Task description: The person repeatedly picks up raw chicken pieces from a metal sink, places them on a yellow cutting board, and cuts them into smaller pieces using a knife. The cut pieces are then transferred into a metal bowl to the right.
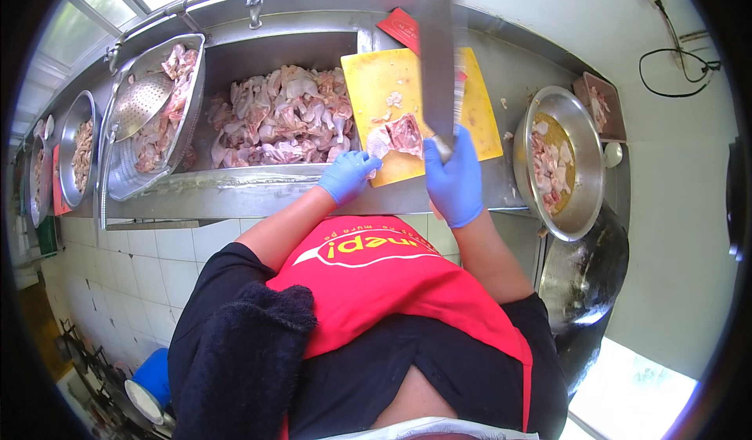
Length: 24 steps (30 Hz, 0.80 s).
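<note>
My right hand (453,180), in a blue glove, grips the handle of a large cleaver (439,64), its blade raised and slightly blurred over a yellow cutting board (479,117). A piece of raw chicken (402,136) lies on the board's near part, with small scraps farther back. At the board's near left edge, my left hand (351,175), also gloved, has its fingers closed on the end of the chicken piece. Left of the board, a sink basin (282,40) holds a heap of raw chicken pieces (288,117).
A perforated metal colander (126,172) with chicken and a skimmer (141,106) stands left of the heap. Metal bowls with meat stand far left (86,96) and right (523,164). A red packet (399,27) lies behind the board. A faucet (255,6) projects over the sink's back.
</note>
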Tool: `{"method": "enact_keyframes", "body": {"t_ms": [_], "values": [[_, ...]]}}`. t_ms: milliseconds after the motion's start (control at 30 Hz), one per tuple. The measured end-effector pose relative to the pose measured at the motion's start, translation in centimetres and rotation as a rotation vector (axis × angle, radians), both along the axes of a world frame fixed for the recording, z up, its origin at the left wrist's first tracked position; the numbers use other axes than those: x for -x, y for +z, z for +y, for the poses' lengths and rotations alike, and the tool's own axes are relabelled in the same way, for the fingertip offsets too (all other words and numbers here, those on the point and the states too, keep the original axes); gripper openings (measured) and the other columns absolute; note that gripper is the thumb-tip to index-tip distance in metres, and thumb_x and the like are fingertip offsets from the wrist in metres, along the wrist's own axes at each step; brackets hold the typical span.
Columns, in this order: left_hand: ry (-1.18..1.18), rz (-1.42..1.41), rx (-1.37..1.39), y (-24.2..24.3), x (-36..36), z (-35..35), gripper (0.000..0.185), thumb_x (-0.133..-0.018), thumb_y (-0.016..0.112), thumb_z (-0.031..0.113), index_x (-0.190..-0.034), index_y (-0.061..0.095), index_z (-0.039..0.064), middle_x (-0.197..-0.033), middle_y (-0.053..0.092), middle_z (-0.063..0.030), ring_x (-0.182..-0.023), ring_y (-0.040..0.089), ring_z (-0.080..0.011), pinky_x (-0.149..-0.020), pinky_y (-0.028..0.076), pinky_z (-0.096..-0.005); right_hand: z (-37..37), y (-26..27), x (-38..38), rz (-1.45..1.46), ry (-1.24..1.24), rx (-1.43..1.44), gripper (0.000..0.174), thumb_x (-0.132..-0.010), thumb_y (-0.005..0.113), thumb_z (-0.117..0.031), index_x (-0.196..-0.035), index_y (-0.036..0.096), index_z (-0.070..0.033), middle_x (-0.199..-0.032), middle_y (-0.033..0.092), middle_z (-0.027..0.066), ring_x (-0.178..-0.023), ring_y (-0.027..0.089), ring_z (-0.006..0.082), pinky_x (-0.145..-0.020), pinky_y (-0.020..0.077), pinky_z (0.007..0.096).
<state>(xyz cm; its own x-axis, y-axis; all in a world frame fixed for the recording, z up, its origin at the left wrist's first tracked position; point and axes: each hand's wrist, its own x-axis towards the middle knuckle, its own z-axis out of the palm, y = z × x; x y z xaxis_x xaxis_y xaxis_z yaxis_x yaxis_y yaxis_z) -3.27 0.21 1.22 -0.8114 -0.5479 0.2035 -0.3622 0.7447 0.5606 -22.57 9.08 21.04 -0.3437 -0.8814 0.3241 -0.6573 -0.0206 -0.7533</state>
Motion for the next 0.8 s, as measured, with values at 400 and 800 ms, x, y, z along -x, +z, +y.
{"method": "enact_keyframes", "body": {"t_ms": [400, 800], "values": [[-0.020, -0.007, -0.019, 0.0, -0.1, 0.0, 0.028, -0.089, 0.065, 0.012, -0.117, 0.065, 0.018, -0.099, 0.065, -0.0099, -0.096, 0.064, -0.0351, -0.087, 0.046, -0.0486, 2.1, -6.1, 0.0, 0.092, 0.025, -0.476, 0.042, -0.100, 0.066, -0.022, -0.132, 0.055, 0.003, -0.117, 0.067, 0.0295, -0.107, 0.067, 0.0467, -0.091, 0.0542, 0.0503], [-0.024, -0.034, 0.026, -0.2, -0.2, 0.2, 0.028, -0.088, 0.065, 0.013, -0.116, 0.066, 0.017, -0.097, 0.065, -0.0103, -0.093, 0.064, -0.0352, -0.087, 0.046, -0.0484, 2.1, -8.6, 0.8, 0.090, 0.072, -0.770, 0.045, -0.099, 0.066, -0.027, -0.132, 0.057, 0.002, -0.123, 0.065, 0.0305, -0.111, 0.065, 0.0479, -0.093, 0.0541, 0.0518]]}}
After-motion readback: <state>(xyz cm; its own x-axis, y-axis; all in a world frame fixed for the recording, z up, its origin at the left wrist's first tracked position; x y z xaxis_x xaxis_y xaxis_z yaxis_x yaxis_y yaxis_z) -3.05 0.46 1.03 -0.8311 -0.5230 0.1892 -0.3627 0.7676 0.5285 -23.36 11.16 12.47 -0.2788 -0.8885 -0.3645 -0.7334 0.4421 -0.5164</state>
